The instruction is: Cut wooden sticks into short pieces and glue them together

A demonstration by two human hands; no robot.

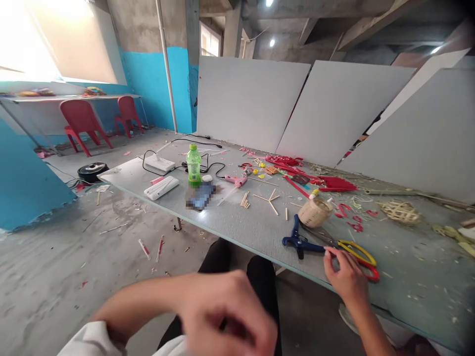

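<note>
Raised close to the camera above my lap, my left hand (228, 314) is blurred, its fingers curled; whether anything is inside it cannot be made out. My right hand (345, 274) rests at the table's front edge, thumb and fingertips pinched on the handle end of the blue cutter (302, 244). Just beyond it lie scissors (361, 254) with yellow and red handles. A round wooden holder (315, 212) stands behind the cutter. Left of it, short sticks (272, 200) form a branching shape, beside a small group of loose sticks (245, 200).
On the table (237, 232) are a pink glue gun (236, 181), a green bottle (193, 165), a white box (161, 188), a power strip (159, 162), red strips (336, 184) and a woven piece (400, 211). Pale panels (252, 99) stand behind.
</note>
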